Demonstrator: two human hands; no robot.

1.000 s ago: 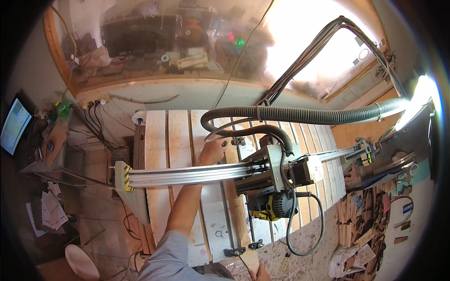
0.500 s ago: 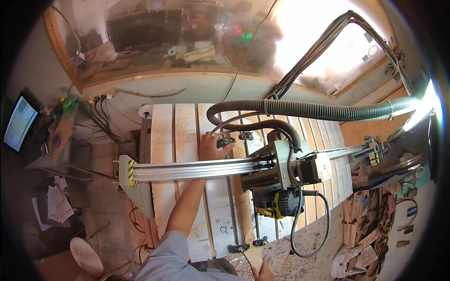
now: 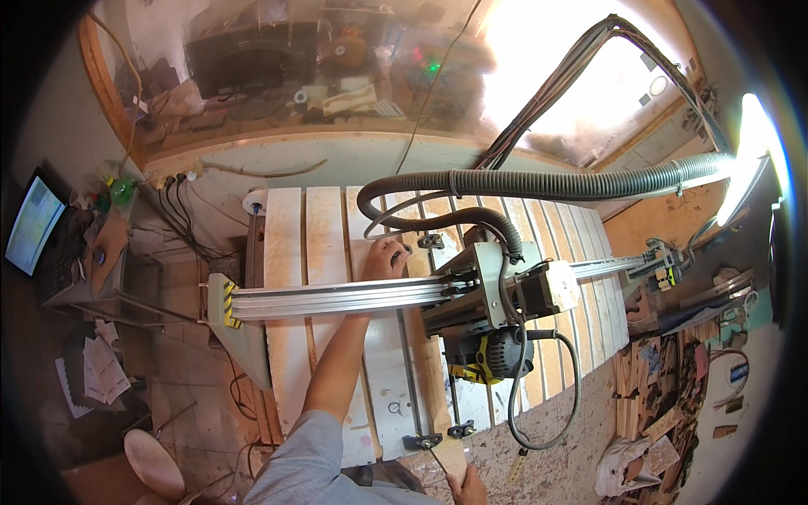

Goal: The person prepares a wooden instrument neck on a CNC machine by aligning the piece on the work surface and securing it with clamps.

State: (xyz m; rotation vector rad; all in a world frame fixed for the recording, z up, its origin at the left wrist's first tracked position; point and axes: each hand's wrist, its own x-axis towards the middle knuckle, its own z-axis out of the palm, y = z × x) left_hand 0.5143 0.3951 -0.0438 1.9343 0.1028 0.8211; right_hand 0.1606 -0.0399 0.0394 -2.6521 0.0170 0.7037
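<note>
My left hand [image 3: 387,259] reaches under the metal gantry beam to the far part of the slatted machine bed. Its fingers are curled over a small black hold-down clamp [image 3: 407,249], mostly covered by them. A long wooden board [image 3: 439,396] lies along the bed, passing beneath the gantry, its near end jutting past the bed's front edge. My right hand [image 3: 470,488] grips that near end. A second black clamp [image 3: 431,241] sits at the far end, right of my left hand. Two more clamps, one left [image 3: 421,442] and one right [image 3: 461,430], flank the board near the front edge.
The gantry beam [image 3: 337,300] crosses above my left forearm. A black and yellow spindle motor [image 3: 492,358] hangs from it, with a looping cable. A grey ribbed hose [image 3: 547,183] arches over the bed. Wood offcuts [image 3: 644,404] are piled at right; a monitor [image 3: 35,223] stands left.
My left fingers, earlier spread around the far left clamp, have curled over it. My right hand keeps its grip on the board's end. The whole view has shifted slightly.
</note>
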